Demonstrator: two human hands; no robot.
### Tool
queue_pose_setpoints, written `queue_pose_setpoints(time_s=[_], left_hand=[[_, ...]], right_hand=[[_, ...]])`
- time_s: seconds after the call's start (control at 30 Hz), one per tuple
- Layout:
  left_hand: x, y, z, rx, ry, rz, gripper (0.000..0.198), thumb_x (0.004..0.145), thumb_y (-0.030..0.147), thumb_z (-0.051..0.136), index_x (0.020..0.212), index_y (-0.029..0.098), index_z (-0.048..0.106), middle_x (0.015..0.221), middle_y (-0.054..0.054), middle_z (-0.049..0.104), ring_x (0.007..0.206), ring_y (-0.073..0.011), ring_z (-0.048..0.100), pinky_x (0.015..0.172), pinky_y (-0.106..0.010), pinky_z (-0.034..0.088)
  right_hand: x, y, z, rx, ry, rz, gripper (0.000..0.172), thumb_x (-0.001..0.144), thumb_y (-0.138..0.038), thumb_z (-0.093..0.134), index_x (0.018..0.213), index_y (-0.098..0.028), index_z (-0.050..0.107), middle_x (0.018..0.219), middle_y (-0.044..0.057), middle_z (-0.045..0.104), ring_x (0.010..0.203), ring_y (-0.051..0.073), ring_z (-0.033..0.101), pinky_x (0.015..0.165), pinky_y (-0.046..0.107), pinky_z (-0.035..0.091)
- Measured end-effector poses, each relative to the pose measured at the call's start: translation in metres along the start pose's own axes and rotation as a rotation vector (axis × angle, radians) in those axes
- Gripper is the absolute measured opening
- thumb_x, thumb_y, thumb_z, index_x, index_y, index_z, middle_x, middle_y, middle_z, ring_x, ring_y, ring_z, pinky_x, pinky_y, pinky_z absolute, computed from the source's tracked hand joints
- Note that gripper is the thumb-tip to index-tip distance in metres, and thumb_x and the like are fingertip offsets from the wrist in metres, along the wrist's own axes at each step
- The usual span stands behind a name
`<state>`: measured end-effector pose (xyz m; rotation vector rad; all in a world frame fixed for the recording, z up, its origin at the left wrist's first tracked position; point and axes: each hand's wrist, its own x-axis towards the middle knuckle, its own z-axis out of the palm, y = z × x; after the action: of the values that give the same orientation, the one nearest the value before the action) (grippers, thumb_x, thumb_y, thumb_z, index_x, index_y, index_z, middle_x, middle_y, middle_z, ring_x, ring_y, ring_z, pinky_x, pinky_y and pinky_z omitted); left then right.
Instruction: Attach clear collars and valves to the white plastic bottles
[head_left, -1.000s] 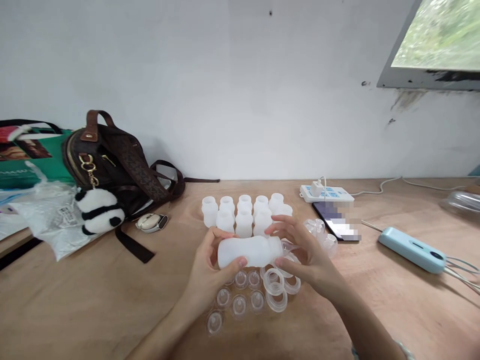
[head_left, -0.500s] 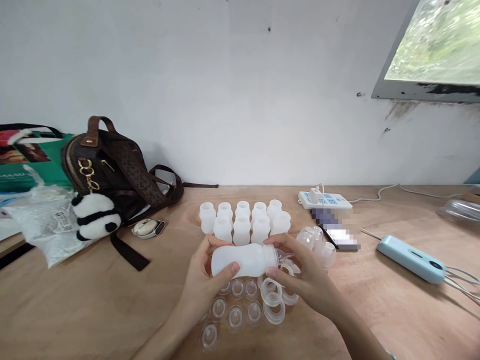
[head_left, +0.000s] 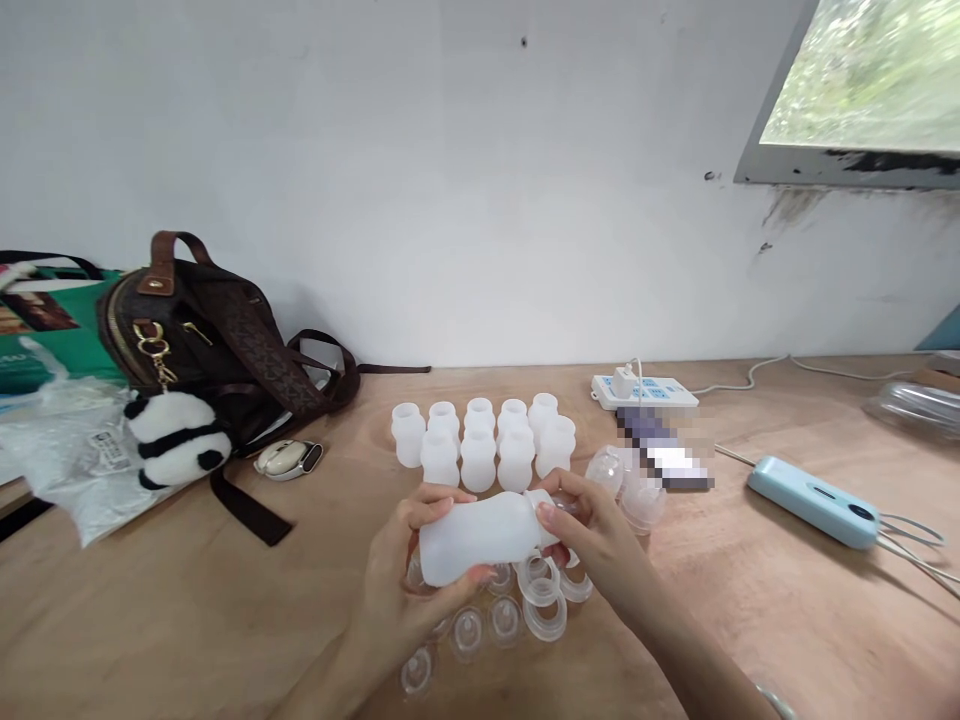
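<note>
A frosted white baby bottle [head_left: 476,540] lies sideways between my two hands, above the table. My left hand [head_left: 420,555] is wrapped round its base end. At the neck, the fingers of my right hand [head_left: 581,525] grip the collar and partly cover the clear nipple. Below the bottle, several clear nipples [head_left: 468,632] lie on the wood, some hidden by my left hand and the bottle. Clear collar rings [head_left: 546,615] overlap beside them, under my right hand. Behind stand several white bottle bodies [head_left: 478,460] with open tops, in two rows.
Clear domed caps [head_left: 643,500] lie right of my right hand, near a phone [head_left: 667,450] and a white power strip [head_left: 652,392]. A light blue device [head_left: 814,500] with cords is farther right. A dark backpack [head_left: 217,340] with a panda charm [head_left: 180,440] and a mouse [head_left: 281,458] stand left.
The bottle has tilted, its base end dropping lower and its neck rising. My right hand has shifted its grip round the collar, now covering more of the nipple. The view has shifted slightly.
</note>
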<state>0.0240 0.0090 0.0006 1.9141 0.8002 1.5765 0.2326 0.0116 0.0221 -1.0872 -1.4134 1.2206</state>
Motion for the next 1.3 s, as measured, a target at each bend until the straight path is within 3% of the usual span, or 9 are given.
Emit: queue_pose_setpoints(time_s=[0.1,0.17,0.3,0.43,0.63,0.73,0.83,1.13,1.3], left_hand=[[0.007,0.004,0.0,-0.034,0.044,-0.081,0.037,0.073,0.015,0.08,0.098,0.026,0.055,0.101,-0.004,0.069,0.093,-0.0223,0.067,0.073,-0.029,0.054],[0.012,0.008,0.0,-0.059,0.118,-0.156,0.034,0.072,0.019,0.08,0.093,0.024,0.054,0.098,-0.004,0.068,0.09,-0.0219,0.068,0.071,-0.029,0.054],[0.016,0.011,-0.002,-0.058,0.246,-0.261,0.034,0.072,0.025,0.081,0.09,0.024,0.052,0.098,-0.003,0.067,0.096,-0.0227,0.068,0.078,-0.032,0.055],[0.015,0.011,-0.003,-0.063,0.263,-0.298,0.034,0.071,0.029,0.081,0.091,0.023,0.053,0.099,-0.003,0.068,0.098,-0.023,0.067,0.079,-0.032,0.055],[0.016,0.014,-0.003,-0.083,0.276,-0.326,0.032,0.07,0.027,0.079,0.09,0.022,0.055,0.097,-0.002,0.07,0.093,-0.0215,0.069,0.075,-0.03,0.056],[0.017,0.016,-0.003,-0.096,0.271,-0.341,0.028,0.071,0.027,0.077,0.088,0.021,0.056,0.092,-0.002,0.07,0.088,-0.0206,0.069,0.071,-0.029,0.055],[0.018,0.016,-0.002,-0.106,0.256,-0.343,0.029,0.07,0.026,0.078,0.087,0.021,0.055,0.092,-0.002,0.07,0.086,-0.0203,0.069,0.07,-0.028,0.055],[0.014,0.011,0.0,-0.12,0.123,-0.318,0.03,0.072,0.024,0.076,0.089,0.022,0.051,0.092,0.0,0.064,0.082,-0.0175,0.065,0.064,-0.024,0.05],[0.008,0.006,0.0,-0.098,0.052,-0.309,0.031,0.077,0.027,0.073,0.093,0.024,0.047,0.095,0.0,0.058,0.082,-0.0166,0.058,0.063,-0.023,0.045]], right_hand=[[0.002,-0.004,-0.013,-0.085,-0.021,-0.087,0.039,0.086,-0.056,0.059,0.1,-0.02,0.061,0.07,0.0,0.064,0.056,0.015,0.061,0.047,0.025,0.046],[0.006,-0.007,-0.032,-0.274,0.102,-0.207,0.042,0.091,-0.054,0.054,0.115,-0.021,0.059,0.076,0.003,0.069,0.066,0.02,0.065,0.057,0.031,0.051],[0.018,0.002,-0.077,-0.975,0.497,-0.442,0.031,0.087,-0.048,0.062,0.101,-0.021,0.065,0.095,0.011,0.071,0.098,0.034,0.06,0.085,0.054,0.046],[0.025,0.02,-0.101,-1.295,0.435,-0.44,0.022,0.083,-0.042,0.067,0.089,-0.021,0.069,0.119,0.015,0.064,0.118,0.044,0.05,0.088,0.063,0.042],[0.014,-0.017,-0.1,-0.788,0.604,-0.472,0.026,0.084,-0.046,0.069,0.098,-0.025,0.067,0.107,0.009,0.066,0.096,0.029,0.061,0.083,0.048,0.05],[0.009,-0.034,-0.082,-0.335,0.307,-0.373,0.027,0.083,-0.04,0.072,0.102,-0.025,0.061,0.087,0.003,0.066,0.069,0.018,0.062,0.063,0.033,0.053],[0.009,-0.028,-0.059,-0.089,-0.002,-0.348,0.025,0.082,-0.031,0.074,0.104,-0.026,0.061,0.087,0.002,0.065,0.073,0.017,0.063,0.061,0.029,0.054],[-0.001,-0.009,-0.039,-0.076,-0.147,-0.449,0.032,0.084,-0.018,0.074,0.111,-0.031,0.062,0.109,0.003,0.06,0.1,0.018,0.062,0.078,0.029,0.055],[-0.004,-0.005,-0.037,-0.183,-0.097,-0.484,0.03,0.083,-0.02,0.077,0.109,-0.031,0.065,0.107,0.003,0.065,0.096,0.019,0.063,0.075,0.029,0.056]])
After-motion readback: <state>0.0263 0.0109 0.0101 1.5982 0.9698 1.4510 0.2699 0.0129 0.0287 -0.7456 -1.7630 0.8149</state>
